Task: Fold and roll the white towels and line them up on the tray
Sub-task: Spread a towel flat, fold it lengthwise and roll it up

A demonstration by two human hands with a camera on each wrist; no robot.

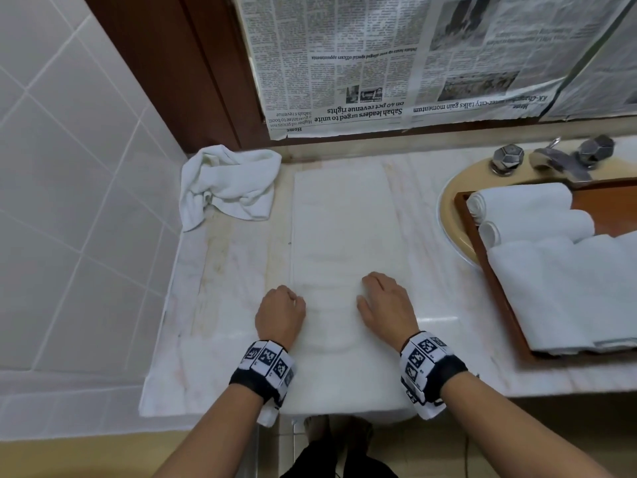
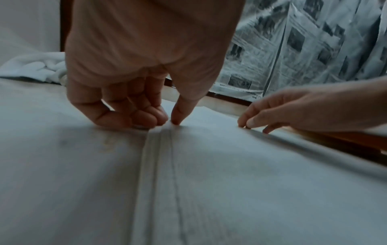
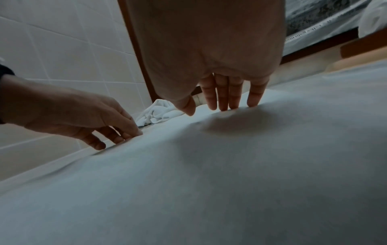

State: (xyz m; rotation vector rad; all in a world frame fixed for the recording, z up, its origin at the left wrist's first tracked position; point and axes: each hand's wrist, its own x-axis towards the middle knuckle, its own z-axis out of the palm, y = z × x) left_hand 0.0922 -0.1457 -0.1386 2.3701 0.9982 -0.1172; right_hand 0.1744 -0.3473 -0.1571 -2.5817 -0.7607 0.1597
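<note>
A long white towel [image 1: 341, 229] lies flat and folded lengthwise on the marble counter, its near end hanging over the front edge. My left hand [image 1: 296, 300] is at its left edge, where curled fingers and thumb [image 2: 168, 121] pinch the cloth. My right hand [image 1: 370, 291] presses on the towel's right half with straight fingertips [image 3: 222, 107]. A wooden tray [image 1: 606, 201] over the sink holds two rolled towels [image 1: 520, 198] and a folded towel [image 1: 568, 291]. One crumpled towel [image 1: 227, 184] lies at the back left corner.
A tiled wall [image 1: 69, 167] bounds the counter on the left. Newspaper [image 1: 379, 63] covers the surface behind it. A metal faucet [image 1: 555, 160] and the yellowish sink rim [image 1: 448, 215] are at the back right. The floor shows below the counter's front edge.
</note>
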